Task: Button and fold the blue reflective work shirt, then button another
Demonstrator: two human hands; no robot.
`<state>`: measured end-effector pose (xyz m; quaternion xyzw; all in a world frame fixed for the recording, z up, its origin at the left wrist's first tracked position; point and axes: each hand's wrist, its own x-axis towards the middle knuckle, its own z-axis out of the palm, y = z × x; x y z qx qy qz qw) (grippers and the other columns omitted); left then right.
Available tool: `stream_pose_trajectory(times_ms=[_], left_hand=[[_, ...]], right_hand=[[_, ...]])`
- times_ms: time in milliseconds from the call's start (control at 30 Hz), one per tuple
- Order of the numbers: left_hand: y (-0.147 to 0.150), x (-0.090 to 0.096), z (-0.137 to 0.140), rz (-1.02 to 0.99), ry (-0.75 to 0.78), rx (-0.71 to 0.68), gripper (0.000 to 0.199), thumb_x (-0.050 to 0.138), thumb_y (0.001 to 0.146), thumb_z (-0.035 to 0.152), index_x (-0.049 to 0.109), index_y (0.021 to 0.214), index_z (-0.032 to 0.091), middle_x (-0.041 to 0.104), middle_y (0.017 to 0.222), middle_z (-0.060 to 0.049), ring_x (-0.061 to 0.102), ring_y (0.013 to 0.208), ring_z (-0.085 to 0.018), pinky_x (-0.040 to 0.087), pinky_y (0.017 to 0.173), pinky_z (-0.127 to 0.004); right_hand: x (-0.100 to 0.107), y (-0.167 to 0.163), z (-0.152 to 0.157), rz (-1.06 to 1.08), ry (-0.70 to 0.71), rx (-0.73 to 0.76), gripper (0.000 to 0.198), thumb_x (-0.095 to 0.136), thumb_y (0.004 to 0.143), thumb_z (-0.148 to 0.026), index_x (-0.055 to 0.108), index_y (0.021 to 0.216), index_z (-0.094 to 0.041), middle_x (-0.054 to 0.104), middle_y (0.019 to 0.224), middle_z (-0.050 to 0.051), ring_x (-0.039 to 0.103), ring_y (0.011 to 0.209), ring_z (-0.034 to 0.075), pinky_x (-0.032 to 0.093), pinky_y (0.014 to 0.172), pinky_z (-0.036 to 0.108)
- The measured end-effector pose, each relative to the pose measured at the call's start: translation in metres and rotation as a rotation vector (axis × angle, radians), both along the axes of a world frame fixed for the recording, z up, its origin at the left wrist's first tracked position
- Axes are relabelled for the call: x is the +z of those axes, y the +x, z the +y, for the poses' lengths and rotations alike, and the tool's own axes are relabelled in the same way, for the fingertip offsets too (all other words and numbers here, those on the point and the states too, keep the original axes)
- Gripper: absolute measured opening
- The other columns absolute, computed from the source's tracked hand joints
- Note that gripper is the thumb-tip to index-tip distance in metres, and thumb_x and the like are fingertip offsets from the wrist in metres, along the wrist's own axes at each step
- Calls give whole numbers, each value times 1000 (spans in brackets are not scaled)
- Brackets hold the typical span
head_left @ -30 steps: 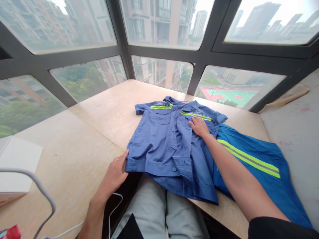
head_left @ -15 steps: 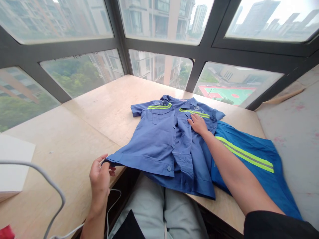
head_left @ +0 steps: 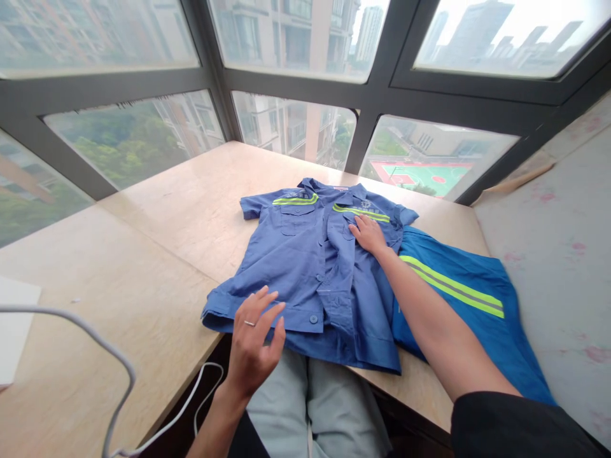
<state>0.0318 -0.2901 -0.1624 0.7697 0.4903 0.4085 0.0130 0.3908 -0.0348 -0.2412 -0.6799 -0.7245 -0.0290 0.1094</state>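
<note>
A blue short-sleeved work shirt [head_left: 286, 261] with yellow-green reflective stripes lies front up, its collar toward the window and its hem over the sill's near edge. My right hand [head_left: 370, 234] rests flat on the chest pocket area, just below the stripe. Over the lower hem hovers my left hand [head_left: 256, 334], fingers apart, holding nothing; a ring is on one finger. The front placket is undone and folded over on the right half, and a button shows at the hem. Partly beneath the shirt's right side lies a folded brighter blue garment [head_left: 463, 324] with a wide reflective stripe.
The pale sill [head_left: 157, 254] meets dark window frames at the back. A grey-white cable [head_left: 119, 356] loops at the left, near a white box-like object [head_left: 16, 324]. A floral wall [head_left: 568, 286] borders the right side. My legs [head_left: 334, 407] are below the edge.
My left hand has let go of the shirt's left hem corner and moved right, over the hem. That corner now lies on the sill. My right hand stays on the chest.
</note>
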Motion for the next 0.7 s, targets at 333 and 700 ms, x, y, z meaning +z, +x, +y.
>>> stream_pose_trajectory(times_ms=[333,700], left_hand=[[34,-42,24,171,-399,-252,54,68,85,45,58,134,22,56,141,-16,51,130,-33,45,104,-52],[42,-50,28,159,-482,-146,60,67,83,48,56,137,23,55,139,-14,47,129,-33,40,105,-53]], right_hand=[[2,1,1,-16,-17,-3,58,27,102,-47,46,146,-15,42,154,14,36,142,29,29,116,46],[11,-3,-4,13,13,-3,54,30,102,-45,51,141,-16,47,150,16,39,139,31,32,113,49]])
